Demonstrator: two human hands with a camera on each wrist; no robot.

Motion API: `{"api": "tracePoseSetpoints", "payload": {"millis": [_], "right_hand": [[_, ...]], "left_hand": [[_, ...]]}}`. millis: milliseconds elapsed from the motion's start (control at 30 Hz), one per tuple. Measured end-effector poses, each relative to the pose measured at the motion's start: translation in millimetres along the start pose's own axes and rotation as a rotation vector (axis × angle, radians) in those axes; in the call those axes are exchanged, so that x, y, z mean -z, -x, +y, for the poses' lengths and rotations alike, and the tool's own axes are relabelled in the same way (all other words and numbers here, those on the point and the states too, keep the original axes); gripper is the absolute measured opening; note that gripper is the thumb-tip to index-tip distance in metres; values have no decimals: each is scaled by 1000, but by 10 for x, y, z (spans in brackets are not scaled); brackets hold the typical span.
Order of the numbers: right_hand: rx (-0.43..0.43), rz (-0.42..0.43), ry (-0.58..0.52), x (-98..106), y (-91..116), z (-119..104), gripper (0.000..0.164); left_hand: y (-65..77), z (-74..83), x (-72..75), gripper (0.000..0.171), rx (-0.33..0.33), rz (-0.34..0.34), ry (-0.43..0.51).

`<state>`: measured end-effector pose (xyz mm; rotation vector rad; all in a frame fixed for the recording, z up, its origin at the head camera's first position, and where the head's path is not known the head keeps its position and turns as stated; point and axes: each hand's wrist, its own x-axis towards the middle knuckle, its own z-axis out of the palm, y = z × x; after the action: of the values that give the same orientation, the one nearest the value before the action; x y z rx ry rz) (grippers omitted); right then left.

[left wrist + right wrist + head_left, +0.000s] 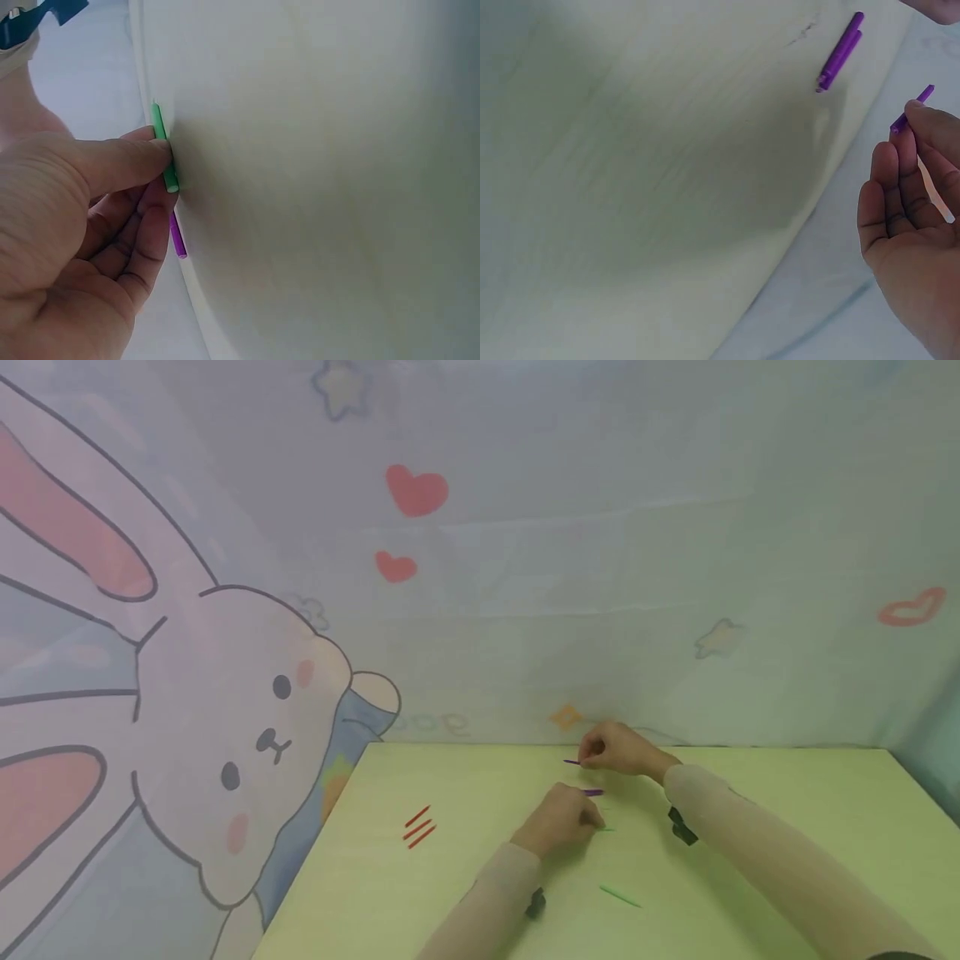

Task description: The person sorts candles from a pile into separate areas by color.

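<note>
Between thumb and fingertip, my left hand pinches a thin green candle, low over the table in the head view. My right hand, near the table's far edge, pinches a small purple candle by its middle. Two more purple candles lie side by side on the table, between the two hands. Another green candle rests nearer the front, right of the left forearm. On the left, three red candles lie in a slanted row.
The pale yellow table ends at the back against a printed cloth backdrop with a large cartoon rabbit and hearts. A dark wrist mount hangs under each sleeve.
</note>
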<state>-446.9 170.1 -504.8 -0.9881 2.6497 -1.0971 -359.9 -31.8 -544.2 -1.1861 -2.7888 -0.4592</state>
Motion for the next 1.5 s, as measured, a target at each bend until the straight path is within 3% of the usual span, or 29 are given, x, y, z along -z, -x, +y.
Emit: {"api": "tracePoseSetpoints", "payload": {"millis": [233,633,867,1233,1500], "right_hand": [[12,-32,14,-105,22,120,4],[-49,-67,43,-231,-53,202,10],[-61,-68,74,-223,-118,181,9],[-43,-96,56,-256,-195,164,6],[-19,-90,37,-231,-169,111,6]], "left_hand": [[-24,56,-6,13,-18,-5,-19],[-54,88,-9,17,-59,23,-52],[-44,89,49,15,-18,11,5],[-30,44,27,13,36,-25,9],[-16,37,33,13,35,-12,12]]}}
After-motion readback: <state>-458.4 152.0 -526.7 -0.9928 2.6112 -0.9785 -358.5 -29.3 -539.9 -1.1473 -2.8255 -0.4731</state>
